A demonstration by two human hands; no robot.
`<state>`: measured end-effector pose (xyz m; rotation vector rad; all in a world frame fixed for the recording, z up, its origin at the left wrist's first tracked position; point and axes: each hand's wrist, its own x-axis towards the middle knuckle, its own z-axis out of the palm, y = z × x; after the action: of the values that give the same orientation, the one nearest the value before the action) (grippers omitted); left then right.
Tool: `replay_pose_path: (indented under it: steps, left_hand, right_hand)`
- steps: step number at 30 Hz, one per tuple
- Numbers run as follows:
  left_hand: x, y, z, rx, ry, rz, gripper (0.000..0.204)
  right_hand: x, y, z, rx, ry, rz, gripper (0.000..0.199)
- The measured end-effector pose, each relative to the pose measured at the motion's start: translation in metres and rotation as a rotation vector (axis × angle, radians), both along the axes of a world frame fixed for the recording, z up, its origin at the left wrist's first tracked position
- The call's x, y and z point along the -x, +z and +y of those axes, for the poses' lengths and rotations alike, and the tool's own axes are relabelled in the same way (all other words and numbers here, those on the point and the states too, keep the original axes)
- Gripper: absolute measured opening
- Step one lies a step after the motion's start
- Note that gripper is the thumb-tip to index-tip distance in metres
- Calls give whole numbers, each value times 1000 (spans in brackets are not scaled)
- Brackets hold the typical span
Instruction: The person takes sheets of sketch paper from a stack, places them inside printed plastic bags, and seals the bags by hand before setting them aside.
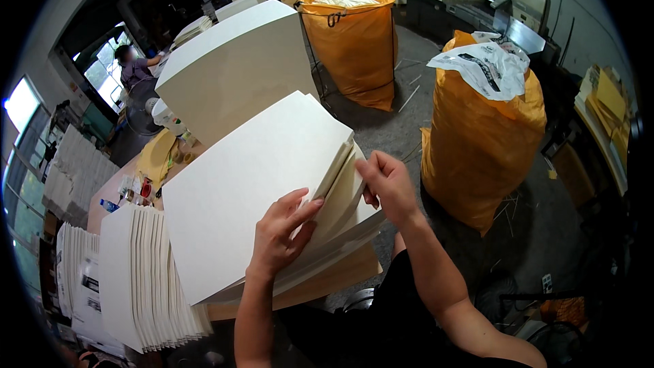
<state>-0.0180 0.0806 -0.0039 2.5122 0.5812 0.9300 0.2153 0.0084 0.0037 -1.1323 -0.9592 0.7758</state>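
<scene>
A thick stack of large white paper sheets (252, 157) lies in front of me, its upper layers lifted and fanned along the right edge. My left hand (281, 228) rests at that edge with fingers stretched and apart, fingertips touching the upper layers. Across from it, my right hand (387, 180) is closed in a pinch on the corner of a bent bundle of sheets (343, 191). Gaps show between the upper layers and this bundle. Part of the right fingers is hidden behind the paper.
A taller paper pile (238, 68) stands beyond. Orange sacks, one stuffed with paper strips (351, 61) and one topped with white plastic (484, 129), stand on the right. Folded sheets (146, 272) are stacked at the left. A bottle (109, 205) is on the table; another person (136, 68) is far left.
</scene>
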Motion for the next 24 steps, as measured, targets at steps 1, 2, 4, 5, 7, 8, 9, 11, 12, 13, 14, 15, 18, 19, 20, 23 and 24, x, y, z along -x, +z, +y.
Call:
replay_pose_path:
  steps: [1,2,4,5,7,8,9,11,12,13,14,15,18,19,20,23,24]
  left_hand:
    - [-2,0,-1,-14,13,-22,46]
    - [-5,0,-4,-28,26,-43,46]
    - [-3,0,-5,-34,34,-48,46]
    - [0,-2,-2,-24,26,-35,47]
    - [-1,4,-4,-32,17,11,48]
    - [-2,9,-8,-52,20,44,48]
    - [-3,12,-11,-68,24,75,49]
    - [-4,12,-11,-77,21,57,54]
    - [-5,12,-10,-81,21,48,57]
    - [-4,10,-9,-63,18,43,59]
    - [-4,7,-7,-45,15,39,61]
    - [-4,6,-7,-27,12,32,63]
    - [-4,9,-8,-14,20,48,62]
    - [-4,9,-8,-28,25,49,60]
    - [-4,7,-7,-43,29,50,58]
    - [-5,6,-6,-47,21,37,56]
    - [-6,6,-4,-41,12,30,56]
  right_hand:
    - [2,-3,1,-27,-75,-182,37]
    - [1,-3,0,3,-47,-52,38]
    - [4,12,-2,60,15,214,38]
    - [-1,7,1,43,91,362,38]
    - [0,7,1,41,112,408,37]
    - [0,8,2,40,122,431,36]
    - [-1,6,2,37,135,435,35]
    - [-2,4,3,33,160,444,33]
    - [-3,3,3,38,164,439,33]
    - [-4,3,2,44,169,434,33]
    - [-4,3,2,49,174,429,33]
    - [-5,2,1,42,166,409,34]
    - [-7,0,-3,-4,163,392,38]
    - [-10,-4,-6,-36,175,415,40]
    - [-13,-7,-8,-68,187,438,42]
    - [-16,-15,-14,-92,167,431,44]
    - [-15,-17,-17,-93,137,429,43]
